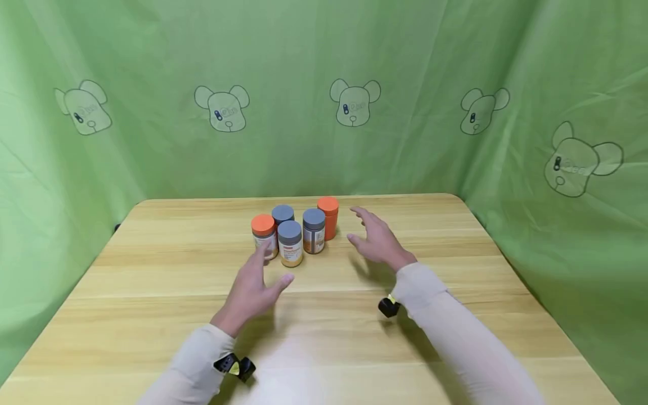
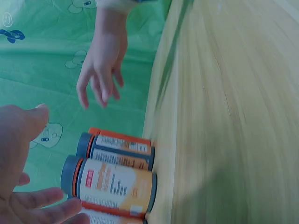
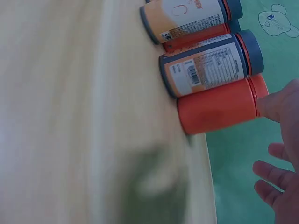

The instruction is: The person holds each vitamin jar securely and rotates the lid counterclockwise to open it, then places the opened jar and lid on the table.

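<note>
Five jars (image 1: 290,251) stand upright in a close cluster toward the table's (image 1: 314,349) far side, none lifted. The left hand (image 1: 250,293), thumb and fingers apart, is by the near-left orange-lidded jar (image 1: 262,225), contact unclear; the right hand (image 1: 378,243), also spread and empty, hovers beside the all-orange jar (image 1: 331,224). Whether handling is finished or yet to start, I cannot tell.

The left hand (image 1: 251,292) covers part of the nearer orange-lidded jar (image 1: 262,228), and the foremost grey-lidded jar (image 1: 291,244) hides much of the rear grey-lidded jar (image 1: 283,212) from me. Fine print on the labels (image 1: 291,252) is too small to read. Both sleeves (image 1: 458,329) run off the bottom of the head view; the right wrist view crops the right hand (image 3: 291,137).
</note>
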`<state>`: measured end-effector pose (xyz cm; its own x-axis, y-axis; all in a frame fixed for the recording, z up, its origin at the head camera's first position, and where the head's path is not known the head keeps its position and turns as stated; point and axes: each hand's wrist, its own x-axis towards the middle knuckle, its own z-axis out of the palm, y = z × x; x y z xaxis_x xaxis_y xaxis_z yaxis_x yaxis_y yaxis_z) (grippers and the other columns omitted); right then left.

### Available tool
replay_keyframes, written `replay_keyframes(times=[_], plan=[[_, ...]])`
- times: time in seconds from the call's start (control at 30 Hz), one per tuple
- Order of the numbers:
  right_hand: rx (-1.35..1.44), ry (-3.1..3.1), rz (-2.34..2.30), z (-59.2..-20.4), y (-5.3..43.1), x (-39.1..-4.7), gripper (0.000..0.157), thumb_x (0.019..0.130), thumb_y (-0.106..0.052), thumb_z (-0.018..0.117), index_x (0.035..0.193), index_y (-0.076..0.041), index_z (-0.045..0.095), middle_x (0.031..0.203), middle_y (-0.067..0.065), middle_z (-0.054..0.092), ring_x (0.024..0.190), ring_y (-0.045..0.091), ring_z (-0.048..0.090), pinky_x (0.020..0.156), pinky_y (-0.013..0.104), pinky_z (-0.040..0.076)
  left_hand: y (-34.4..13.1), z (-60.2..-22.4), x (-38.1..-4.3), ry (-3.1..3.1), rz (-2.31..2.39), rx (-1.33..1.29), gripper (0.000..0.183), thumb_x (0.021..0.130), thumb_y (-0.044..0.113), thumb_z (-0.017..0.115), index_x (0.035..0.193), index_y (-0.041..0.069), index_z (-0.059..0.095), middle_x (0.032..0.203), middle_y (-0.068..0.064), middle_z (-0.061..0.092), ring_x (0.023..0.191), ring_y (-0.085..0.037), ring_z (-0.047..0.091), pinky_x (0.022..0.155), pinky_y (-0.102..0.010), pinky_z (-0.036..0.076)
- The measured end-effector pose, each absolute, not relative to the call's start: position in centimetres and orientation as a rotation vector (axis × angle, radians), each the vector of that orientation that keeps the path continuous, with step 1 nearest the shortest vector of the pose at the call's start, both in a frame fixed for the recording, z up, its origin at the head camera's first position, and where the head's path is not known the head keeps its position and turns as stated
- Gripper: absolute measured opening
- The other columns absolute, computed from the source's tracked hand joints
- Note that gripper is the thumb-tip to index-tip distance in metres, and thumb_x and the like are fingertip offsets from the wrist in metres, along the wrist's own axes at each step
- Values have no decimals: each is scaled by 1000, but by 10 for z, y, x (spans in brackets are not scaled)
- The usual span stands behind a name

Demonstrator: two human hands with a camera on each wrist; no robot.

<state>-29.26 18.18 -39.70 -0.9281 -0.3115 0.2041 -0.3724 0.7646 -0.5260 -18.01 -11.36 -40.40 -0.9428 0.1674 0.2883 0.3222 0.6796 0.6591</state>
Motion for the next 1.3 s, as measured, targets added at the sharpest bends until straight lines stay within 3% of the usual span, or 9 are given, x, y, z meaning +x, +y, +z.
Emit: replay_keyframes(times=[0.1, 0.3, 0.6, 0.73, 0.97, 1.3], plan=[[558, -2851, 869, -394, 170, -306, 70, 93, -26, 64, 152, -17, 28, 148, 16, 39, 126, 36, 46, 101, 53, 38, -106, -405, -183, -2685, -1184, -458, 89, 86, 34, 75, 152, 4, 23, 139, -23, 48, 119, -38, 53, 97, -49, 43], [592, -2861, 846, -396, 154, -327, 73, 92, -26, 64, 154, -20, 25, 153, 8, 33, 140, 30, 30, 111, 48, 25, -96, -406, -180, -2691, -1224, -522, 89, 85, 30, 76, 152, 6, 24, 139, -24, 48, 112, -37, 58, 92, -49, 47], [648, -2892, 843, -398, 150, -339, 75, 91, -17, 64, 154, -22, 24, 154, 6, 32, 141, 29, 28, 112, 47, 23, -90, -408, -181, -2732, -1237, -589, 85, 86, 31, 74, 153, 11, 25, 134, -21, 53, 108, -34, 62, 89, -47, 49], [637, -2919, 830, -398, 147, -341, 74, 91, -17, 65, 154, -23, 26, 154, 8, 32, 140, 31, 29, 111, 48, 24, -92, -410, -181, -2732, -1254, -629, 83, 87, 28, 74, 152, 12, 26, 129, -22, 57, 106, -36, 62, 88, -49, 49], [553, -2904, 895, -396, 140, -340, 67, 93, -23, 63, 151, -13, 30, 149, 11, 39, 136, 31, 35, 110, 47, 28, -95, -412, -180, -2743, -1238, -638, 80, 88, 27, 73, 153, 15, 27, 130, -22, 56, 105, -35, 63, 89, -48, 49], [389, -2828, 879, -393, 138, -339, 43, 96, -24, 63, 128, -3, 44, 126, 17, 52, 114, 31, 52, 98, 44, 42, -96, -415, -182, -2773, -1227, -711, 80, 89, 28, 71, 154, 21, 24, 130, -22, 56, 105, -36, 62, 90, -48, 48]])
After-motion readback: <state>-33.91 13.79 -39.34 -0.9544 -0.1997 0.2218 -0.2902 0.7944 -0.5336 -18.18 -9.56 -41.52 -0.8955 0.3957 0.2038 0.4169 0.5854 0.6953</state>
